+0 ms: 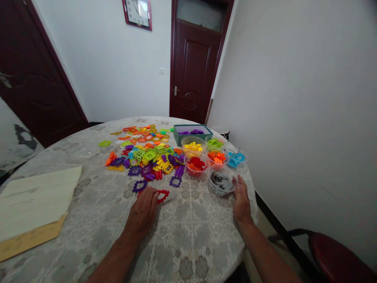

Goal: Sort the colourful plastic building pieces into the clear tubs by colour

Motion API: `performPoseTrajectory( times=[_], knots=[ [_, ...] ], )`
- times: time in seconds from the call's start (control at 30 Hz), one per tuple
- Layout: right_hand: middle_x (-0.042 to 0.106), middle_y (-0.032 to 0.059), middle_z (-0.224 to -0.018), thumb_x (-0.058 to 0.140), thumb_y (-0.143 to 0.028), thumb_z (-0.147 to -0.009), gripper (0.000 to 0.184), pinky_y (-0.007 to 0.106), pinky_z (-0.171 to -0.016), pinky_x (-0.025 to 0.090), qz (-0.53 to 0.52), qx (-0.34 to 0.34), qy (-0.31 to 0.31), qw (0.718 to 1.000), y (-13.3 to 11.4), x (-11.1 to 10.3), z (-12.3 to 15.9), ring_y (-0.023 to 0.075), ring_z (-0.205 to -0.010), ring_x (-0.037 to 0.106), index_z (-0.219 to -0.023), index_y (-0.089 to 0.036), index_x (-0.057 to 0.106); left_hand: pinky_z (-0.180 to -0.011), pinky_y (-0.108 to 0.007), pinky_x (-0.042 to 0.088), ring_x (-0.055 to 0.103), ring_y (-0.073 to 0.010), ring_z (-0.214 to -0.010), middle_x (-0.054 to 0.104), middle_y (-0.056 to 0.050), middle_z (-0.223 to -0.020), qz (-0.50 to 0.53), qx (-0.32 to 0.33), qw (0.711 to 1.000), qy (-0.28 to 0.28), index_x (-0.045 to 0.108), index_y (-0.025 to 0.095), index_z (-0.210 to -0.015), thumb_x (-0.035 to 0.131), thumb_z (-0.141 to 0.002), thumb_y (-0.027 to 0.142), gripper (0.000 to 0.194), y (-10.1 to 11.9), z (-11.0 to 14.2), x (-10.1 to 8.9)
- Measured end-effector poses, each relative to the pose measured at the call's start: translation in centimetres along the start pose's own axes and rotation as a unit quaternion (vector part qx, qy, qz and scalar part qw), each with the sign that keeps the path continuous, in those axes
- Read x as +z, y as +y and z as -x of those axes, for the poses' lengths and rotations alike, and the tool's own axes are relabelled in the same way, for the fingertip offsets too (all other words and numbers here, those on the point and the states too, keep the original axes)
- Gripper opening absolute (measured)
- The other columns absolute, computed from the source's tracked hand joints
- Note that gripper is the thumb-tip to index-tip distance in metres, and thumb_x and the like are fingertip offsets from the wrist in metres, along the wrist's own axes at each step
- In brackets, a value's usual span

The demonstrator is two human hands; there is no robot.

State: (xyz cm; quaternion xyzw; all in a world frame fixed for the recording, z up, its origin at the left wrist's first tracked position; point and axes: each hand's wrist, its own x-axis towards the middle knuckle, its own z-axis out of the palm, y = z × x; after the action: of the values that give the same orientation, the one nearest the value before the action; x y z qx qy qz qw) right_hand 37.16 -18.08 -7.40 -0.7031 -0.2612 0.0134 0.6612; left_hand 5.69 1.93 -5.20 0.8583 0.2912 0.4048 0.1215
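Observation:
My left hand (144,208) is closed on a red toothed plastic building piece (163,196) just above the near side of the table; part of the piece is hidden under the fingers. My right hand (242,200) grips the right rim of a clear plastic bowl (221,190) with small dark bits in it. Past the left hand lies a purple toothed piece (140,185), and behind that a heap of mixed coloured building pieces (150,157). A clear bowl of red pieces (196,165) stands beside the gripped bowl.
More clear bowls hold yellow pieces (193,147), green pieces (215,143), orange pieces (217,157) and blue pieces (236,158). Behind them stands a green box (193,137) with purple pieces. Paper sheets (38,196) lie at left. A dark red chair (338,255) is at lower right.

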Motion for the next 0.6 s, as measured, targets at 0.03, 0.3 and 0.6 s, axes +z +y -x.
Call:
performPoseTrajectory(
  times=[0.03,0.3,0.6],
  knots=[
    [0.05,0.012,-0.162,0.041,-0.06,-0.106,0.067,0.049,-0.123,0.036,-0.003,0.004,-0.002,1.0,0.1,0.0,0.0,0.0276,-0.148,0.049,-0.162,-0.023,0.042,-0.089,-0.039,0.06,0.072,-0.0234,-0.094,0.072,-0.006,-0.098,-0.003,-0.001,1.0,0.001,0.062,0.024,-0.098,0.039,-0.107,0.036,0.027,-0.1,0.1,0.0],
    [0.051,0.0141,-0.159,0.041,-0.05,-0.108,0.059,0.056,-0.125,0.031,0.035,-0.044,0.037,0.998,-1.3,-0.7,0.9,0.0309,-0.148,0.046,-0.157,-0.018,0.049,-0.097,-0.039,0.058,0.072,-0.0229,-0.103,0.074,-0.007,-0.105,-0.001,-0.049,0.999,0.002,0.064,0.022,-0.109,0.042,-0.107,0.033,0.025,0.4,1.0,-0.9],
    [0.057,0.0144,-0.148,0.065,-0.02,-0.093,0.056,0.065,-0.115,0.042,0.089,-0.35,-0.076,0.929,-5.8,-1.4,3.1,0.0356,-0.139,0.054,-0.148,-0.025,0.054,-0.088,-0.036,0.057,0.07,-0.0207,-0.093,0.073,-0.006,-0.097,0.011,-0.067,0.998,-0.013,0.065,0.022,-0.103,0.041,-0.108,0.031,0.026,1.4,0.6,-1.4]
  ],
)
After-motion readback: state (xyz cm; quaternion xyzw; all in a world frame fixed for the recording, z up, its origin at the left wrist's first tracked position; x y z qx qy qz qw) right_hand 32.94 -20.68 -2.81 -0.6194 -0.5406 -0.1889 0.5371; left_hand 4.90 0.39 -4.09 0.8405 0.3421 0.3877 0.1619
